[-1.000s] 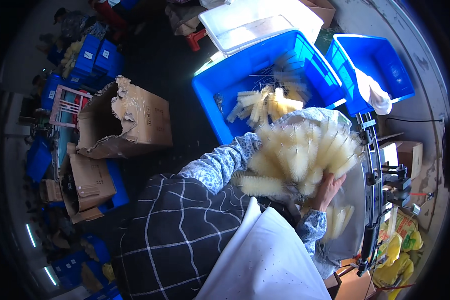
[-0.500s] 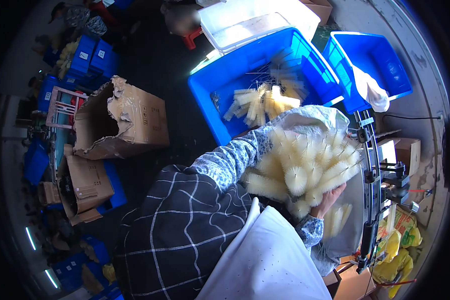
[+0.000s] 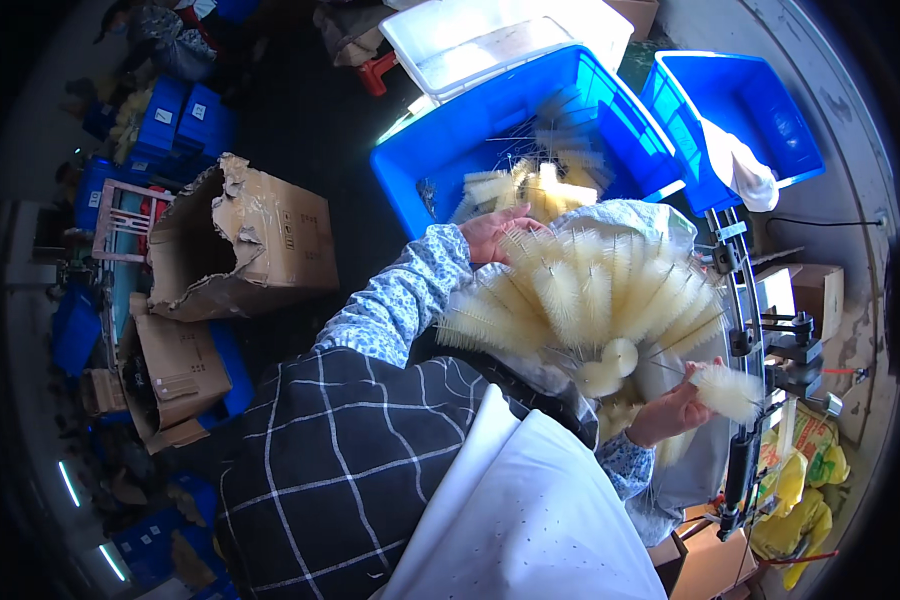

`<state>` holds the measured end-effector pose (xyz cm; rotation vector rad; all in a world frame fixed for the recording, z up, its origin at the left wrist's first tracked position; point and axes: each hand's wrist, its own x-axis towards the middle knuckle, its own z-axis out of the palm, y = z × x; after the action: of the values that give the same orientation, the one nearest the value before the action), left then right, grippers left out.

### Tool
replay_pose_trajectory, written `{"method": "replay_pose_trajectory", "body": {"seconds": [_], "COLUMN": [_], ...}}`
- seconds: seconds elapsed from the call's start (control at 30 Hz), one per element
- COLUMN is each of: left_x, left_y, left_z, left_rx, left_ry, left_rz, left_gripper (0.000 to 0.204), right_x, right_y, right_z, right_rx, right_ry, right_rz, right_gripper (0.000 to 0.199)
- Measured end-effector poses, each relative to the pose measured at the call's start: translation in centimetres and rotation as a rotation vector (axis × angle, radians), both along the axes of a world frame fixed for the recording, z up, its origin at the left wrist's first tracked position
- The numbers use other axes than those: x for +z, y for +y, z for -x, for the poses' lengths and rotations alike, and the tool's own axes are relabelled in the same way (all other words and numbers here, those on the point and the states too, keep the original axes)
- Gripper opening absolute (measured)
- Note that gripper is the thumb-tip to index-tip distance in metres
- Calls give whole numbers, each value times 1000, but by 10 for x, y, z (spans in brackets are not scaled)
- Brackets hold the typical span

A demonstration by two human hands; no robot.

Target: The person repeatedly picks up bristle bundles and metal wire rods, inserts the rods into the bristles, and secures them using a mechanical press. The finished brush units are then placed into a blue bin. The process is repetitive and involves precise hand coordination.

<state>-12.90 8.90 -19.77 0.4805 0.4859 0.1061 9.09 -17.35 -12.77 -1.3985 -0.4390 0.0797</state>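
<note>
A large fan of cream-coloured bristle brushes [image 3: 590, 290] with thin wire stems lies in front of me over grey-white cloth. At its far left edge is my left hand [image 3: 495, 236], fingers stretched out and close against the bristles; whether they press on them I cannot tell. My right hand [image 3: 668, 410], at the near right of the pile, pinches a single bristle brush [image 3: 727, 392], apart from the rest and pointing right. Two round brush ends [image 3: 610, 368] stick out toward me from the pile. More brushes lie under my right hand, partly hidden.
A big blue bin [image 3: 410, 170] beyond the pile holds more brushes. To its right stands another blue bin [image 3: 760, 110] with white cloth over its rim. A metal rail fixture [image 3: 740, 350] borders my right side. A torn cardboard box [image 3: 280, 240] stands at left.
My left hand has come into view at the pile's far left. The right hand has shifted right and nearer, now with one brush apart from the pile. The pile has fanned out.
</note>
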Motion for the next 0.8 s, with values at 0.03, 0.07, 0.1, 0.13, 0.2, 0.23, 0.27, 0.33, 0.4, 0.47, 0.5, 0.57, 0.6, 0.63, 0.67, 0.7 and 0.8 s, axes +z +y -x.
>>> {"method": "replay_pose_trajectory", "body": {"seconds": [0.03,0.07,0.1,0.13,0.2,0.23,0.27,0.33,0.4,0.47,0.5,0.57,0.6,0.63,0.67,0.7,0.8], "left_x": [1,3,2,8,14,9,-1,18,5,3,-1,11,23,30,42,57,110], "left_y": [-3,-2,-1,-7,-7,-7,-5,-13,-13,-14,-9,-4,5,14,22,28,27], "left_z": [-2,-4,-12,-27,-35,-38,-38,-53,-56,-58,-54,-54,-46,-44,-40,-36,-31], "left_rx": [8,21,18,-5,-8,-31,-64,-102,-128,-166,-159,-222,-259,-316,-303,-287,-183], "left_ry": [-5,7,6,1,38,39,6,74,81,98,105,107,161,195,259,321,336], "left_rz": [-2,-34,-56,-67,-30,-71,-164,-89,-23,-94,-112,-183,-307,-403,-510,-616,-966], "left_gripper": [49,49,48,47,42,46,46,44,46,48,53,58,60,62,62,63,59], "right_x": [9,19,32,46,61,78,88,97,107,113,113,110,97,96,93,91,87], "right_y": [-3,-6,-9,-12,-24,-28,-32,-56,-86,-110,-122,-149,-155,-163,-172,-182,-205], "right_z": [-2,-4,-5,-7,-12,-12,-13,-24,-31,-38,-41,-44,-49,-50,-52,-55,-71], "right_rx": [2,-1,12,7,58,80,87,72,18,-60,-88,-127,-165,-226,-185,-156,-36], "right_ry": [17,35,51,58,134,169,168,171,182,112,86,148,178,195,230,238,283], "right_rz": [-35,-72,-157,-231,-327,-295,-293,-279,-190,-50,16,10,2,21,-57,-91,-139], "right_gripper": [40,41,42,44,49,53,56,61,63,63,63,55,52,50,41,39,38]}}
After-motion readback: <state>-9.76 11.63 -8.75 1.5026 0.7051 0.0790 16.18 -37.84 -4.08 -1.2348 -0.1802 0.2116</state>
